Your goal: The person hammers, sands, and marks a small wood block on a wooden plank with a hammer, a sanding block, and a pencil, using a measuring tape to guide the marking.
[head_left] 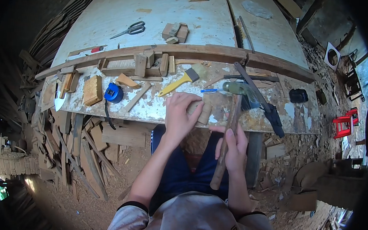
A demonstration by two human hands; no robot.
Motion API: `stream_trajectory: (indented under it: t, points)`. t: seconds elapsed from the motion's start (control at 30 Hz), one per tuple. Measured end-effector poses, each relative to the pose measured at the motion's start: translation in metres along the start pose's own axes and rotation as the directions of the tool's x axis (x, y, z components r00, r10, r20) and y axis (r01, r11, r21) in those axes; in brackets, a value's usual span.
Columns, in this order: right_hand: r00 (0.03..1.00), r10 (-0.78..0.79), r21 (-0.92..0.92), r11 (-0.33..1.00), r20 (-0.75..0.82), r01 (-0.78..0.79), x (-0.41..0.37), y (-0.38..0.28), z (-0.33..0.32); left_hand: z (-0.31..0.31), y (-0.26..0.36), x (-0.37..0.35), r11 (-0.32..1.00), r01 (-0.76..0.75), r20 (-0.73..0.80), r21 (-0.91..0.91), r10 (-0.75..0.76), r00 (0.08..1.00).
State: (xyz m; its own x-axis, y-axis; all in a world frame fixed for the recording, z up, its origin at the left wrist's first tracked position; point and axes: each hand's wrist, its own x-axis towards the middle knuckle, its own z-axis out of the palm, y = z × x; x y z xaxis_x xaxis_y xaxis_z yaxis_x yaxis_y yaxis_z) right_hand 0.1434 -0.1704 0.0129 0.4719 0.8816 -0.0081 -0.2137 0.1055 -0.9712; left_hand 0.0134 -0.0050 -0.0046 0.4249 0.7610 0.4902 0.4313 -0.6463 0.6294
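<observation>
My right hand (233, 149) is closed around the wooden handle of a hammer (219, 174), its greenish head raised over the bench's front part. At the front edge of the bench, my left hand (180, 114) curls its thumb and fingers around a small wooden block (195, 107), partly hidden by the hand. Just right of those fingers stands another wooden piece (205, 113). Beyond the left hand lies a yellow-handled paintbrush (178, 83). A blue pen (210, 90) lies close to the hammer head.
The paint-worn workbench (150, 108) also carries a blue tape measure (114, 93), a knife (60, 100), scissors (130, 29), several wood blocks and a long wooden rail (188, 52). Dark strap-like tool (272, 118) hangs over the front edge. Scrap wood covers the floor; a red stool (345, 124) stands right.
</observation>
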Motion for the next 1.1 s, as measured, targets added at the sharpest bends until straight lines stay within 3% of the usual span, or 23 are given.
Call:
stream_trajectory:
  t: [0.27, 0.63, 0.83, 1.03, 1.1]
  points:
    - [0.992, 0.084, 0.020, 0.996, 0.095, -0.087, 0.016, 0.016, 0.024, 0.000, -0.005, -0.001, 0.998, -0.016, 0.020, -0.060, 0.017, 1.000]
    - [0.994, 0.109, -0.077, 0.991, 0.024, -0.107, 0.018, 0.010, 0.030, 0.004, -0.010, -0.001, 0.993, -0.054, -0.054, -0.105, 0.048, 0.997]
    - [0.995, 0.096, -0.141, 0.985, -0.008, -0.097, 0.018, 0.008, 0.032, 0.008, 0.000, 0.004, 0.998, 0.031, -0.093, 0.052, -0.026, 0.995]
    - [0.999, 0.046, -0.207, 0.977, -0.004, -0.046, 0.019, 0.012, 0.030, 0.011, -0.003, 0.004, 0.996, 0.062, -0.099, -0.064, -0.068, 0.993]
    - [0.998, 0.055, -0.194, 0.979, -0.011, -0.056, 0.020, 0.010, 0.031, 0.004, -0.005, 0.005, 0.940, 0.223, -0.079, -0.259, -0.251, 0.965]
